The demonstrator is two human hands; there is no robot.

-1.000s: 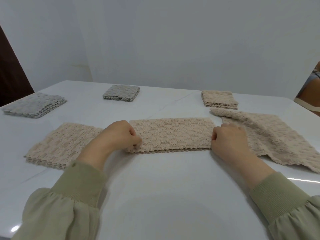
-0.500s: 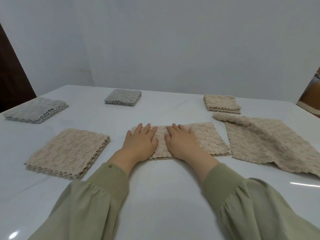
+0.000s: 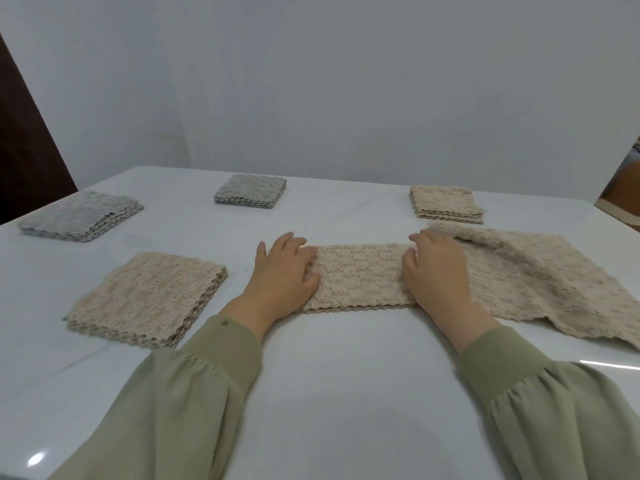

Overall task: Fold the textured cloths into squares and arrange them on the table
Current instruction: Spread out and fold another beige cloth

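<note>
Resting on folded beige cloth [image 3: 360, 275], left hand [image 3: 282, 271] flat, right hand [image 3: 438, 273] flat

A glossy white table [image 3: 346, 393], faintly veined, is spreading out beneath and around the left hand [image 3: 282, 271] and the right hand [image 3: 438, 271]. Beyond both, a plain pale grey wall [image 3: 346, 98] is rising. Far to the left of the left hand, a dark brown panel [image 3: 24, 150] is slanting down behind the table's edge. Light is glinting off the tabletop: a bright spot [image 3: 36, 459] well nearer than the left hand, a thin streak [image 3: 606, 364] nearer than and right of the right hand. Far right of the right hand, a brown and cream shape [image 3: 623, 195] is peeking in, too cropped to identify.
</note>
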